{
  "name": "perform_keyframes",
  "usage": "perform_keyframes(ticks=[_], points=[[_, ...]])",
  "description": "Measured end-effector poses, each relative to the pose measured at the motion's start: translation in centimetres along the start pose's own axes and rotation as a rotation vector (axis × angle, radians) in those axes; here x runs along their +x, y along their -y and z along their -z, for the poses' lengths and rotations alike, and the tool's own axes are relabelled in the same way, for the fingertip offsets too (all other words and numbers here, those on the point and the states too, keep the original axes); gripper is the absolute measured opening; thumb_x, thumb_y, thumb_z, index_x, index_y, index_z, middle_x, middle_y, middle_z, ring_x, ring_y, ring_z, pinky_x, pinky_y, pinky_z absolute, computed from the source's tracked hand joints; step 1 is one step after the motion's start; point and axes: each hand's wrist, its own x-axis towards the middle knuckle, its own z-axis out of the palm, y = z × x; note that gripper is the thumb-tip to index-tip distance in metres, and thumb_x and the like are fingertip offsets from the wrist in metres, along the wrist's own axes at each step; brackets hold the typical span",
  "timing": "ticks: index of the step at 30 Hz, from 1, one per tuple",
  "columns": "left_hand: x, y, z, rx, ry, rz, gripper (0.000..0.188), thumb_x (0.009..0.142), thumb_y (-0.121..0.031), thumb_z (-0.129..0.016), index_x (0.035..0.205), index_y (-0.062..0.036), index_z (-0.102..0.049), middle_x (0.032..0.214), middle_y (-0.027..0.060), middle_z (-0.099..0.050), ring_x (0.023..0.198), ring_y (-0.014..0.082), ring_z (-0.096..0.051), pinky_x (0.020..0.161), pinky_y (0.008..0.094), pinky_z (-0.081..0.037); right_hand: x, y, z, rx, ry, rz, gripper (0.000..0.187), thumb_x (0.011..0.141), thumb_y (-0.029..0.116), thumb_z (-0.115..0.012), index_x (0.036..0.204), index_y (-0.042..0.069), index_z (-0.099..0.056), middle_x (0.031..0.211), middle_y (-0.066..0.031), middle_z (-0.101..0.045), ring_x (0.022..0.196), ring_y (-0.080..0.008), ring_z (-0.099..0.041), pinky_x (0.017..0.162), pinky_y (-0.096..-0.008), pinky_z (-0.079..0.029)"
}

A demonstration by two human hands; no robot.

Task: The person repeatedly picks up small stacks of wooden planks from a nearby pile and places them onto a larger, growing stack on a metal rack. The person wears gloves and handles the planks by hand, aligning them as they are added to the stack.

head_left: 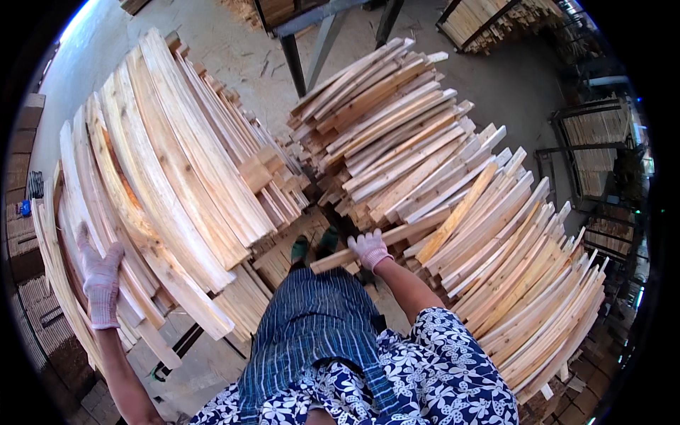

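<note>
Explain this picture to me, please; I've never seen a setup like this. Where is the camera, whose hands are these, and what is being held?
There is no machine here: a person works with their own two gloved hands. The one picture comes from a wide fisheye camera worn on the head, looking down, so straight edges bend toward the rim. That is why you see the striped apron and green shoes below. The left hand rests on the pile of wide boards; whether it grips one is unclear. The right hand is closed around a strip of wood near one end. Beside it, on the right, lies a long row of narrower strips.
</note>
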Motion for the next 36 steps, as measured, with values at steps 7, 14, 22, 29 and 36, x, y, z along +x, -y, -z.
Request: perform_keyframes(ticks=[7,14,22,29,36], points=[[-1.2,0.1,1.1,0.036,0.029,-0.096,0.078,0.087,-0.013,-0.065,0.151,0.0007,-0.023,0.153,0.0214,-0.032,0.139,0.0310,-0.036,0.115,0.0359,-0.029,-5.0,2.0,9.1,-0.060,-0.217,0.174,0.018,0.089,0.019,-0.052,0.104,0.019,-0.060,0.098,-0.0067,-0.063,0.094,-0.0252,-0.063,0.085,-0.0454,-0.041],[-2.7,-1.4,5.1,-0.988,0.132,0.224,0.080,0.085,-0.011,-0.067,0.153,-0.0060,-0.024,0.133,0.0155,-0.051,0.105,0.0208,-0.061,0.085,0.0327,-0.055,-7.3,-3.2,13.7,-0.110,-0.424,0.219,0.035,0.076,0.013,-0.063,0.111,0.020,-0.061,0.099,-0.0059,-0.062,0.100,-0.0273,-0.059,0.086,-0.0480,-0.040],[-3.8,7.3,2.8,-1.486,0.121,0.122,0.087,0.077,-0.014,-0.077,0.149,-0.0056,-0.029,0.129,0.0141,-0.055,0.113,0.0225,-0.060,0.095,0.0358,-0.053,-6.5,-7.5,27.3,-0.066,-0.616,-0.400,0.051,0.085,0.017,-0.068,0.133,0.020,-0.050,0.122,-0.0167,-0.055,0.112,-0.0332,-0.058,0.093,-0.0468,-0.047],[-10.5,8.3,12.1,-1.448,0.033,0.027,0.093,0.068,-0.017,-0.079,0.149,-0.0073,-0.033,0.138,0.0154,-0.047,0.131,0.0270,-0.045,0.115,0.0366,-0.032,-5.1,14.2,40.3,0.413,-0.892,0.487,0.041,0.087,0.005,-0.064,0.128,0.003,-0.057,0.109,-0.0178,-0.060,0.096,-0.0313,-0.061,0.087,-0.0395,-0.050],[-11.7,24.5,24.0,-1.021,-0.136,0.051,0.085,0.074,-0.004,-0.073,0.150,-0.0164,-0.035,0.122,0.0151,-0.053,0.112,0.0218,-0.054,0.096,0.0317,-0.048,-1.0,31.3,41.5,-0.101,-0.733,0.128,0.067,0.086,0.046,-0.067,0.137,0.007,-0.047,0.123,-0.0304,-0.054,0.114,-0.0458,-0.054,0.097,-0.0502,-0.045]])
